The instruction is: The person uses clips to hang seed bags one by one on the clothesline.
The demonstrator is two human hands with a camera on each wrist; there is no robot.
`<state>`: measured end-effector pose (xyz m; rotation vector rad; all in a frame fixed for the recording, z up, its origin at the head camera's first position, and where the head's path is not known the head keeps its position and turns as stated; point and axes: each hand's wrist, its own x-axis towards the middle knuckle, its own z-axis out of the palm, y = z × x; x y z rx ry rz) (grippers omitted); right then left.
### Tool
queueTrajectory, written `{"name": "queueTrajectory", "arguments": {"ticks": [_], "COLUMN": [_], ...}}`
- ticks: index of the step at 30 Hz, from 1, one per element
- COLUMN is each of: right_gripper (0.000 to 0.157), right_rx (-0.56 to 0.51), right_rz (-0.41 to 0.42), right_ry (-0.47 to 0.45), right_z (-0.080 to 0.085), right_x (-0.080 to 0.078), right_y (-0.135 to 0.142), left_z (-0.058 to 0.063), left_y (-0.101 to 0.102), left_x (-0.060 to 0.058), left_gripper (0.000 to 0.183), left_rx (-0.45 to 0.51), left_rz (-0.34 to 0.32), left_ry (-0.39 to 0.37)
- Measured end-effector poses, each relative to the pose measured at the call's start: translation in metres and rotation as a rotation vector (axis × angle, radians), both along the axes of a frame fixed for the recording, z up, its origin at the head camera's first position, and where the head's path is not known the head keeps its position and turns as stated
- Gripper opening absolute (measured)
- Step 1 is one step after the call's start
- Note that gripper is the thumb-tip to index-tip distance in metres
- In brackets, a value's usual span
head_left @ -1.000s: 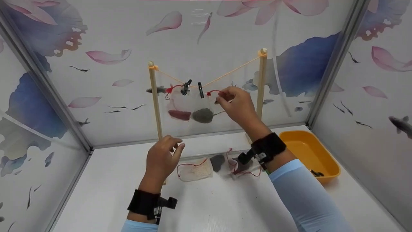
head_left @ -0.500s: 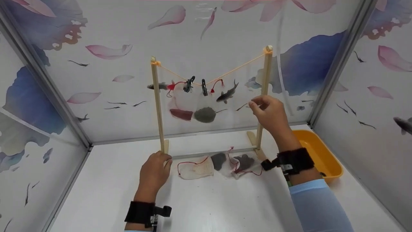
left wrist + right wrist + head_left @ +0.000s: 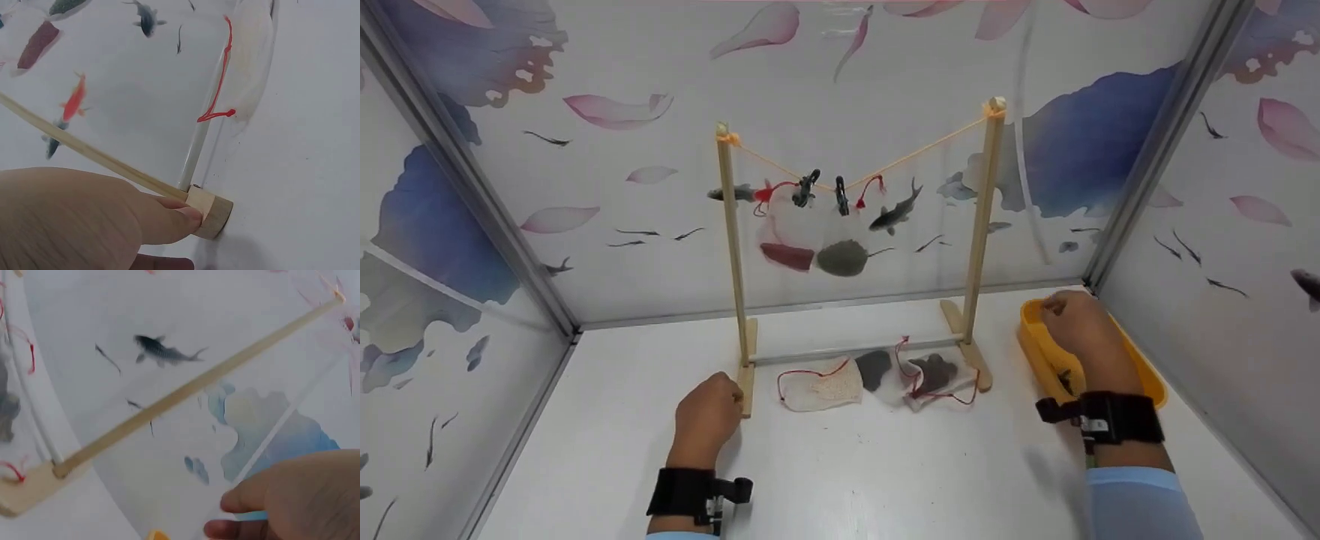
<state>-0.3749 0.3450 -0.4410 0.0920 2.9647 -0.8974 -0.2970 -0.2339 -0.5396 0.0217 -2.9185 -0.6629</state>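
1. The left hand (image 3: 709, 412) is gripping the left wooden foot (image 3: 218, 212) of the frame at the near end; its thumb is pressing on the wood, while most of its fingers are staying out of view in the wrist picture.
2. The right hand (image 3: 1080, 326) is hanging over the yellow tub (image 3: 1030, 349), its fingers bending loosely; the right wrist view is showing thumb and finger standing apart.
3. Inside the tub, some small dark items (image 3: 1065, 380) are lying near its left wall.
4. The frame is standing upright on the tabletop (image 3: 847, 480), its left post (image 3: 735, 247) and right post (image 3: 982, 225) rising from wooden feet, with a pale crossbar (image 3: 810, 355) running between them.
5. An orange cord (image 3: 922, 150) is sagging between the post tops.
6. A left black clip (image 3: 806, 189) and a right black clip (image 3: 841, 196) are sitting near its lowest point.
7. Below them, a sheer pouch with dark red contents (image 3: 786, 256) and another with grey-green contents (image 3: 842, 259) are hanging side by side.
8. On the tabletop, before the crossbar, a pale pouch (image 3: 821, 386) is lying flat, a red drawstring crossing it.
9. Just right of it, dark grey contents (image 3: 934, 373) are showing through crumpled sheer fabric with red strings.
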Motion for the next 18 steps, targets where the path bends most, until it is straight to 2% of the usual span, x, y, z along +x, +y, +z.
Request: {"name": "queueTrajectory", "arguments": {"ticks": [3,6,8,13,18], "right_gripper": [0.046,0.052,0.055,0.056,0.046], "right_rx": [0.123,0.16,0.134,0.031,0.051], "right_rz": [0.056,0.079,0.08,0.056,0.076], "right_ry": [-0.149,-0.275,-0.326,-0.365,-0.345], "right_z": [-0.011,-0.019,-0.023,-0.035,-0.045], "right_x": [0.006,0.015,0.021,0.031,0.03], "right_y": [0.026,0.038,0.04,0.038,0.043], "left_z": [-0.002,-0.002,-0.001,-0.001,-0.003], "left_y": [0.0,0.0,0.0,0.002,0.006], "left_x": [0.002,0.003,0.003,0.002,0.003], "left_gripper": [0.01,0.008,0.008,0.008,0.007], "left_rx": [0.011,0.012,0.011,0.014,0.02], "left_rz": [0.007,0.009,0.009,0.007,-0.002], "left_ry": [-0.014,-0.017,-0.021,-0.026,-0.019]}}
